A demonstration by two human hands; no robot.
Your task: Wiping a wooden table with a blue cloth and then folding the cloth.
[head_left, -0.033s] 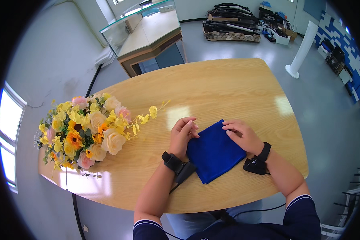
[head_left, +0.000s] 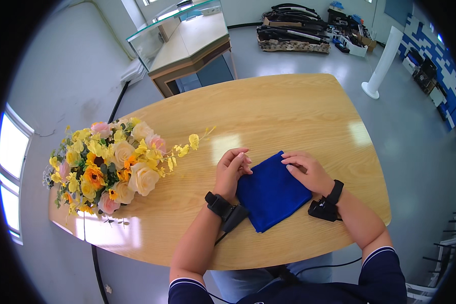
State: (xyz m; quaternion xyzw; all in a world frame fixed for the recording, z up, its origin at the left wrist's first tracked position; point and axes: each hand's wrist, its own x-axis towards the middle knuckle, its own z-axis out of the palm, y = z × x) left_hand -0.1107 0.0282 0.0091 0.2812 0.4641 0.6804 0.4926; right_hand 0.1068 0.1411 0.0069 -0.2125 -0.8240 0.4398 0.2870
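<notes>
A blue cloth (head_left: 273, 192), folded into a rough square, lies flat and turned at an angle on the table in front of me. My left hand (head_left: 232, 171) rests at its left edge, fingers loosely bent with nothing in them. On the other side, my right hand (head_left: 309, 173) lies beside the cloth's upper right edge, its fingertips at or just over the far corner. Its fingers are relaxed and not gripping. Each wrist wears a black strap with a small black device; one is the left wrist device (head_left: 227, 212), the other the right wrist device (head_left: 323, 209).
The light wooden table (head_left: 268, 106) has curved edges. A large bouquet (head_left: 111, 169) of yellow, cream and pink flowers stands on its left part. Beyond it are a glass-topped display case (head_left: 192, 45), a white post (head_left: 384, 63) and piled black items (head_left: 294, 28) on the floor.
</notes>
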